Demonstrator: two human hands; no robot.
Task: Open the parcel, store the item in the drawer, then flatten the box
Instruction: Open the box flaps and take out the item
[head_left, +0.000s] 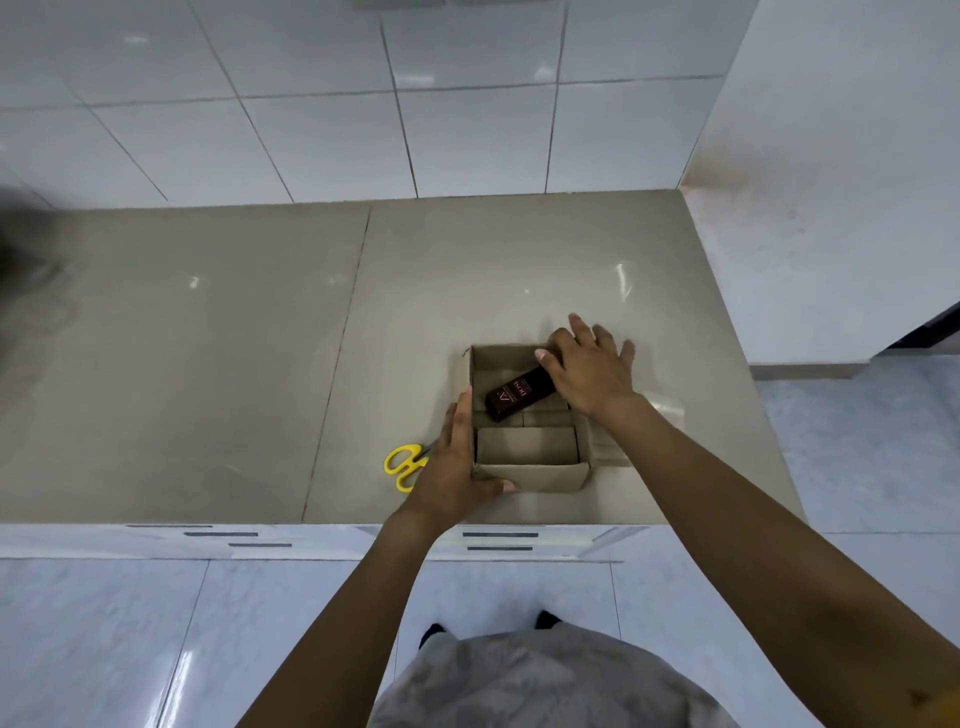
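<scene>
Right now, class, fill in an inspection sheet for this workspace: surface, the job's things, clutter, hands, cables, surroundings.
Surface: grey counter, glossy.
Job's things: cardboard box open at the counter's front edge; dark carton lying tilted inside; drawers below, shut.
Clutter: yellow scissors left of the box; clear plastic to its right.
Hands: left hand grips the box's left wall; right hand reaches over the carton, grip unclear.
Cables: nothing seen.
Surroundings: white tiled wall, pale floor.
</scene>
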